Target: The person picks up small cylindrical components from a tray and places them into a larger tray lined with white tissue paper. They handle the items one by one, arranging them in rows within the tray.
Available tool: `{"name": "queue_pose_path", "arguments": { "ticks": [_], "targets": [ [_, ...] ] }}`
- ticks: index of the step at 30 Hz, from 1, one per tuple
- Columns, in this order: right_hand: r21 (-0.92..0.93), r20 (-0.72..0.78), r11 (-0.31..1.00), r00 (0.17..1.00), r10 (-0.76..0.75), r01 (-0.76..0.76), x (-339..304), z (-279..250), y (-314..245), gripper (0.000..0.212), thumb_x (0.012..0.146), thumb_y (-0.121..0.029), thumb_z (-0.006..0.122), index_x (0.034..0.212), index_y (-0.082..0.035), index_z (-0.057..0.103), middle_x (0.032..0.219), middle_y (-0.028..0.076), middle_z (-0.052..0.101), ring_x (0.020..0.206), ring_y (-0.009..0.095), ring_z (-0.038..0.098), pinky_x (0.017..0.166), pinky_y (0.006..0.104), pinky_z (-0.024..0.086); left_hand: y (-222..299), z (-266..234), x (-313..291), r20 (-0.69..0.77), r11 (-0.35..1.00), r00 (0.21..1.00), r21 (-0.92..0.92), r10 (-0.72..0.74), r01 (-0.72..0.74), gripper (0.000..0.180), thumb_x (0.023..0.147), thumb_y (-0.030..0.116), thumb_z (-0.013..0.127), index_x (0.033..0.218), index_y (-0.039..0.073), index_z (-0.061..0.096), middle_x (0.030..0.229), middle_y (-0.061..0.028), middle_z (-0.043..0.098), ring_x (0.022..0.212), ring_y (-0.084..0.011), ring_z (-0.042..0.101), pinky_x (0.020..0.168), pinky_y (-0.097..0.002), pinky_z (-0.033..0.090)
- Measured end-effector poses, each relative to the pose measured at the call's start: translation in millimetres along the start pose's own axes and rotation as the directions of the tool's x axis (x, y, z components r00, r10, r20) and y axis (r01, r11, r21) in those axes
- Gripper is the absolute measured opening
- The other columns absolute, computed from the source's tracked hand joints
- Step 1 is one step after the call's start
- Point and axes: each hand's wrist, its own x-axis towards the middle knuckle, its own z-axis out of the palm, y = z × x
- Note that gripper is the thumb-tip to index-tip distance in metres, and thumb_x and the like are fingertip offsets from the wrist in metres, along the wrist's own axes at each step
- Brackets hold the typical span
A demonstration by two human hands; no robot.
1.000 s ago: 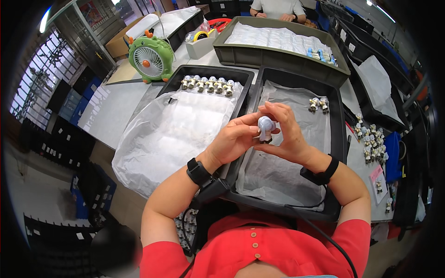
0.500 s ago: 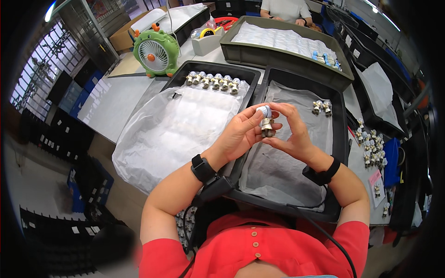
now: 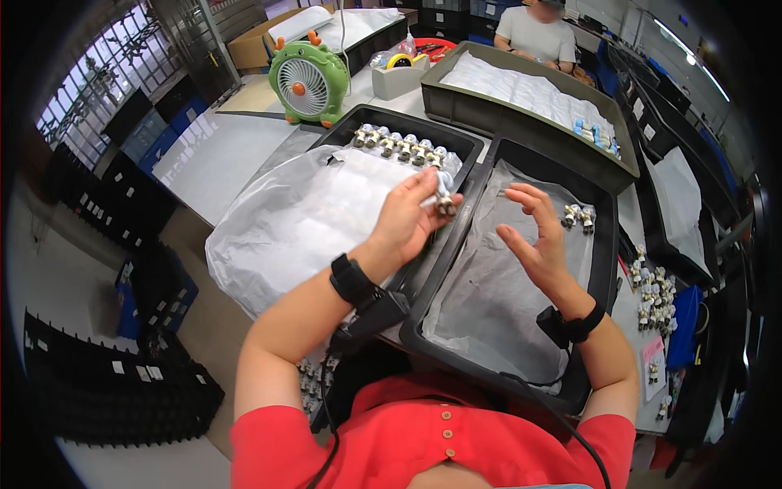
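Note:
My left hand (image 3: 405, 213) is closed on a small figurine (image 3: 445, 194) with a pale blue-grey top and dark feet, held tilted above the right edge of the left black tray (image 3: 475, 147). Over the right black tray (image 3: 608, 213), my right hand (image 3: 538, 236) holds nothing, its fingers apart and curved. A row of similar figurines (image 3: 405, 147) lies along the far end of the left tray, on white sheeting (image 3: 342, 204). Two more figurines (image 3: 579, 217) rest on the thin liner at the far right of the right tray.
A green fan (image 3: 308, 81) stands at the back left. Behind the trays is a large olive bin (image 3: 460, 106) with white padding and bluish figurines. Several figurines (image 3: 654, 297) cluster on the table at right, by a blue bin (image 3: 688, 326). Another person (image 3: 538, 37) sits across.
My right hand has let go of the figurine and moved away to the right. My left hand has carried the figurine left, toward the left tray. The view has shifted slightly.

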Motion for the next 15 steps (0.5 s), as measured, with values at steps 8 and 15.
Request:
{"name": "queue_pose_path", "arguments": {
  "ticks": [8,15],
  "targets": [
    [0.045,-0.110,0.997,0.992,0.061,-0.057,2.5,-12.0,-3.8,0.032,0.077,-0.012,0.068,0.108,-0.006,0.060,0.116,0.008,0.055,0.103,0.021,0.053,0.081,0.0300,0.044,40.4,-24.8,105.3,0.040,0.492,0.994,0.866,0.102,-0.086,0.036,0.082,0.022,0.067,0.108,0.000,0.057,0.084,-0.0068,0.063,0.071,-0.0117,0.060,0.055,-0.0246,0.046],
    [0.056,-0.074,0.997,0.996,0.048,-0.044,6.7,-7.3,-0.2,0.029,0.076,-0.009,0.067,0.104,-0.006,0.062,0.113,0.008,0.056,0.100,0.020,0.055,0.077,0.0283,0.045,-18.3,-43.6,172.0,-0.001,0.027,0.916,1.000,0.402,-0.011,0.039,0.066,0.024,0.076,0.095,0.000,0.065,0.086,-0.0168,0.067,0.078,-0.0260,0.066,0.074,-0.0330,0.051]
  ]
}}
